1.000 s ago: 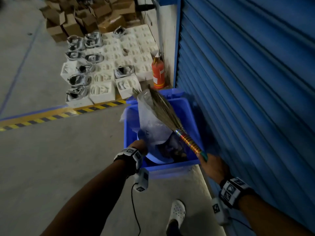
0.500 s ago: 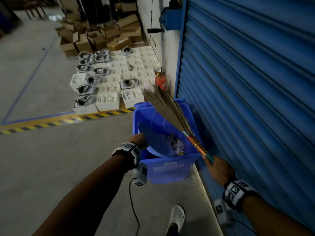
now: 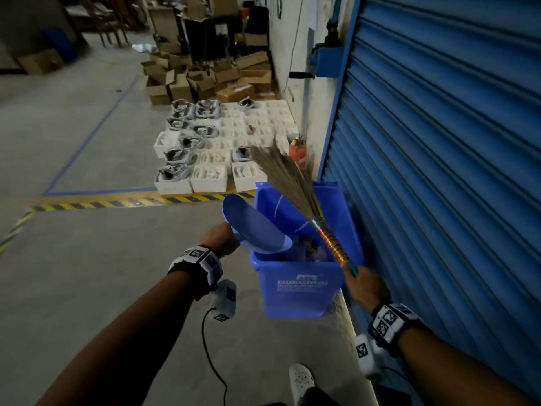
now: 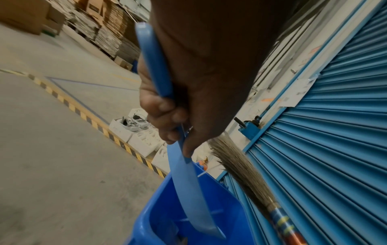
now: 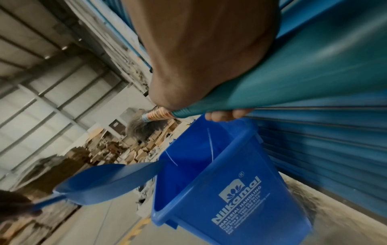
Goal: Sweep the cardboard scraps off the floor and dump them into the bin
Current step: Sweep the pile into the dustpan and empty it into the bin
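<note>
Head view: left hand (image 3: 221, 242) wrapped round the handle of a blue dustpan (image 3: 254, 227), pan tilted over the near left rim of the blue bin (image 3: 301, 291), beside the blue shutter (image 3: 439, 171). Right hand (image 3: 366, 284), fingers curled round the broom (image 3: 295, 189) handle, bristles raised over the bin. Scraps (image 3: 314, 253) dimly visible inside the bin.
</note>
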Demonstrator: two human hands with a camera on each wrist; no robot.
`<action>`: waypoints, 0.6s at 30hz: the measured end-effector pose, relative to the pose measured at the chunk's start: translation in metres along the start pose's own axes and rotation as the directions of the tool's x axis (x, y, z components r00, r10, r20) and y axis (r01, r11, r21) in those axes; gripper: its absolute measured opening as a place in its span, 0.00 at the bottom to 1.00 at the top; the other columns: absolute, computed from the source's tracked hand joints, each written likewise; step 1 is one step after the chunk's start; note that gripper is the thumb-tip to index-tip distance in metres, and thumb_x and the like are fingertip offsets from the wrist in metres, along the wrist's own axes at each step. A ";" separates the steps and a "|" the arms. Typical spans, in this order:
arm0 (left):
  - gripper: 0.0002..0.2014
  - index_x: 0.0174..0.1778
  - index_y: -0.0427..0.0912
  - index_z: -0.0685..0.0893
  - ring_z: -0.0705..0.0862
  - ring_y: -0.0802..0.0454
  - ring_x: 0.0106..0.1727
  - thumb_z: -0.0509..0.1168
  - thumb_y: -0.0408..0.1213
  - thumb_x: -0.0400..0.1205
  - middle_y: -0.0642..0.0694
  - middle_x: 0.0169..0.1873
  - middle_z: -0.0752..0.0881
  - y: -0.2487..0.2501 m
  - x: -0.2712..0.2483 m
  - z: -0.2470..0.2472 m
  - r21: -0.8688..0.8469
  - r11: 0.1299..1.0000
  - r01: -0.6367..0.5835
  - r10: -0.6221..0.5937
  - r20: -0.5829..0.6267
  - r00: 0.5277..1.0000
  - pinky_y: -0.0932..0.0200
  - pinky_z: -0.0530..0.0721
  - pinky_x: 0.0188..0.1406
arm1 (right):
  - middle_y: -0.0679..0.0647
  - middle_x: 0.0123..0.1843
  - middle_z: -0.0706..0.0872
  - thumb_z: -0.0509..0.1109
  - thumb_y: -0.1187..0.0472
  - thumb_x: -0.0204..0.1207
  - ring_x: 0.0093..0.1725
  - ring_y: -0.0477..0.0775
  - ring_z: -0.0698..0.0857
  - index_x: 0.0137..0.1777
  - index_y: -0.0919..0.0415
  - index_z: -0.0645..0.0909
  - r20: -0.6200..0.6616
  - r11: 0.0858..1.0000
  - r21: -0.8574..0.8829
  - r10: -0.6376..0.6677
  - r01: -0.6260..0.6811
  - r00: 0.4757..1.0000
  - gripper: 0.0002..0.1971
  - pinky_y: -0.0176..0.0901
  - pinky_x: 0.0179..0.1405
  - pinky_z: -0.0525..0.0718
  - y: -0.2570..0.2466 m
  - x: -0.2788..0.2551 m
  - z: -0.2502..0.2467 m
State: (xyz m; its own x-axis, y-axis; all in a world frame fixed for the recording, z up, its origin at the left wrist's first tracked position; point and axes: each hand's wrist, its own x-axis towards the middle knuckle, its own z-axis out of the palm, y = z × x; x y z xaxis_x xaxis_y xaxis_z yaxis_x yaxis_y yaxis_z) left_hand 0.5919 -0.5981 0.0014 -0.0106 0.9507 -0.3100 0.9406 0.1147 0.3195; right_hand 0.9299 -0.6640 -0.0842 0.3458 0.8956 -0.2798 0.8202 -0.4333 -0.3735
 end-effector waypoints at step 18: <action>0.19 0.24 0.45 0.67 0.67 0.51 0.22 0.60 0.39 0.82 0.46 0.22 0.72 0.047 0.025 0.002 -0.062 0.996 0.067 -0.062 0.077 0.995 0.58 0.68 0.27 | 0.66 0.58 0.86 0.54 0.34 0.81 0.55 0.66 0.85 0.57 0.63 0.83 0.063 0.994 -0.058 0.092 -0.088 0.994 0.31 0.48 0.45 0.80 0.051 0.029 -0.017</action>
State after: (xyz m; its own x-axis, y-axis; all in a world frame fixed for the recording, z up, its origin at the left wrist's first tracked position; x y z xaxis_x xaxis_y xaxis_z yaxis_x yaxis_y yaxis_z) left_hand 0.6370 -0.5698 0.0068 -0.0432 0.9167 -0.3972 0.9149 0.1960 0.3530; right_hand 0.9889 -0.6586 -0.0963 0.3904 0.8438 -0.3682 0.8116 -0.5042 -0.2950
